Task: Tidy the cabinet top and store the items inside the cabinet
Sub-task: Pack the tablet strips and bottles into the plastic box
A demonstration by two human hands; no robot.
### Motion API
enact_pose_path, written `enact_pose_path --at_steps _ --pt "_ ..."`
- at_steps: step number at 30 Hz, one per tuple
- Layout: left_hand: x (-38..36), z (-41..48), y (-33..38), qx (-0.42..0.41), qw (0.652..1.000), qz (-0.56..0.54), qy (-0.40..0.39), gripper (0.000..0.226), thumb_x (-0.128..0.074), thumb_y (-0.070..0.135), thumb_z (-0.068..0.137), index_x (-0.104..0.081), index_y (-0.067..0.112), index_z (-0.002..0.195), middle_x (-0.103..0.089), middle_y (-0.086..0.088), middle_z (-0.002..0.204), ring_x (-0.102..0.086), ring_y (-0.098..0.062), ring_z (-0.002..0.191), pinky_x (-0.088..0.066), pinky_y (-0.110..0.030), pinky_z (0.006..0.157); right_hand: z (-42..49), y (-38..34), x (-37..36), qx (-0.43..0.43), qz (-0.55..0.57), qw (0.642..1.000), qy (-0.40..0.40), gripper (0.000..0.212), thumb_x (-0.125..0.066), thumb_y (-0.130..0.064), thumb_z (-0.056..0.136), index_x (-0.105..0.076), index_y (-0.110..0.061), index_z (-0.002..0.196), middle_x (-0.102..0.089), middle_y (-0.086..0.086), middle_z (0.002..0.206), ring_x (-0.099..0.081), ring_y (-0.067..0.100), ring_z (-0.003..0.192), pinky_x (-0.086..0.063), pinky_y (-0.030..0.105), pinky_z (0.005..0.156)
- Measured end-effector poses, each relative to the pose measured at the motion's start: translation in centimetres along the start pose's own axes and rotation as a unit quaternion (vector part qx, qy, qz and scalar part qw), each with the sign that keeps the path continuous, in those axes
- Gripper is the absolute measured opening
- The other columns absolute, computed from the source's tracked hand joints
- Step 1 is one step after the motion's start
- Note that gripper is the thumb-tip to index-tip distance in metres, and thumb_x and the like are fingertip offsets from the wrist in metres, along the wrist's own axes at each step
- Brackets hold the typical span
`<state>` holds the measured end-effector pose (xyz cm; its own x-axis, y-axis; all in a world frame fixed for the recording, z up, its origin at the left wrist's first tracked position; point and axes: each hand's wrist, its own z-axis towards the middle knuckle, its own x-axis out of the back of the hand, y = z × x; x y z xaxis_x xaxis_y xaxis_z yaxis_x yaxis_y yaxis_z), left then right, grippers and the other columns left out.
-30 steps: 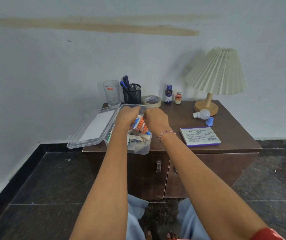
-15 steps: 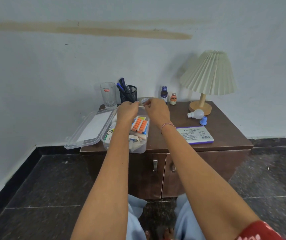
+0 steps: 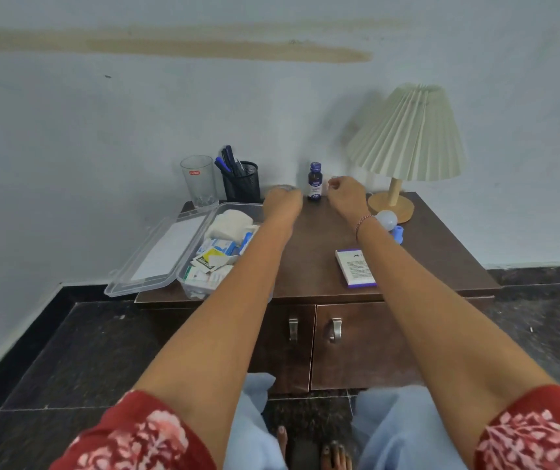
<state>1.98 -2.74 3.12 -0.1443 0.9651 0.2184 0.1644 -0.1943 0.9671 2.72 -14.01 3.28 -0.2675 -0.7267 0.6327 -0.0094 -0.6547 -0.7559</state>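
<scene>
On the brown cabinet top, my left hand reaches to the back edge and curls over the tape roll, of which only a rim shows. My right hand is curled around the small bottle beside the blue bottle; the small bottle is almost fully hidden. The blue bottle stands upright between the two hands. A clear plastic box with medical packets lies open at the left, its lid hanging past the cabinet edge. A white and purple packet lies under my right forearm.
A drinking glass and a black pen holder stand at the back left. A pleated lamp stands at the back right, with a white bulb and a blue cap beside its base. Both cabinet doors are shut.
Both hands left the clear box and moved to the back of the cabinet top, the left onto the tape roll and the right onto the small bottle. The view came closer.
</scene>
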Motion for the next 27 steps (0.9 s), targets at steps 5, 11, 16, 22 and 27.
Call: enact_pose_path --at_steps 5,11,16,22,27 --pt "-3.9 3.4 1.8 0.056 0.998 -0.021 -0.036 0.016 -0.043 0.012 0.094 -0.054 0.006 0.104 -0.053 -0.011 0.077 -0.045 -0.017 0.057 -0.036 -0.023 0.051 5.0 0.7 0.4 -0.040 -0.028 0.998 -0.032 0.033 -0.046 -0.005 0.089 -0.042 -0.007 0.056 -0.041 0.011 0.060 -0.039 0.027 0.078 -0.027 0.016 0.045" --pt "-7.5 7.5 2.1 0.084 0.992 -0.093 -0.023 0.022 -0.036 0.008 0.095 -0.056 0.006 0.084 -0.037 -0.007 0.060 -0.030 -0.018 0.049 -0.027 -0.023 0.048 9.1 3.5 -1.6 -0.069 -0.049 0.994 -0.069 0.022 -0.042 -0.011 0.098 -0.056 0.002 0.107 -0.052 0.024 0.132 -0.050 0.033 0.121 -0.036 0.027 0.074" --pt "-9.2 9.6 1.6 0.101 0.989 -0.092 -0.056 0.033 -0.031 0.006 0.098 -0.043 0.009 0.067 -0.058 -0.005 0.042 -0.045 -0.016 0.028 -0.034 -0.017 0.036 11.2 5.0 -2.4 -0.079 -0.042 0.995 -0.049 0.037 -0.044 -0.017 0.098 -0.048 0.008 0.125 -0.053 0.024 0.131 -0.049 0.034 0.123 -0.037 0.029 0.082" --pt "-11.1 11.0 0.4 0.108 0.987 -0.093 -0.076 0.029 -0.039 0.011 0.093 -0.055 0.006 0.117 -0.054 -0.012 0.097 -0.049 -0.019 0.074 -0.043 -0.031 0.074 12.4 5.7 -3.3 -0.080 -0.010 0.993 -0.085 0.038 -0.044 -0.018 0.099 -0.050 0.007 0.126 -0.056 0.024 0.128 -0.053 0.035 0.120 -0.042 0.036 0.099" --pt "-11.8 12.0 0.1 0.102 0.989 -0.075 -0.078 0.033 -0.038 0.014 0.097 -0.053 0.005 0.124 -0.057 -0.013 0.122 -0.050 -0.023 0.099 -0.045 -0.034 0.088 12.6 6.0 -3.4 -0.069 -0.046 0.994 -0.077 0.032 -0.045 -0.013 0.098 -0.056 0.000 0.126 -0.060 0.017 0.127 -0.056 0.031 0.118 -0.041 0.032 0.101"
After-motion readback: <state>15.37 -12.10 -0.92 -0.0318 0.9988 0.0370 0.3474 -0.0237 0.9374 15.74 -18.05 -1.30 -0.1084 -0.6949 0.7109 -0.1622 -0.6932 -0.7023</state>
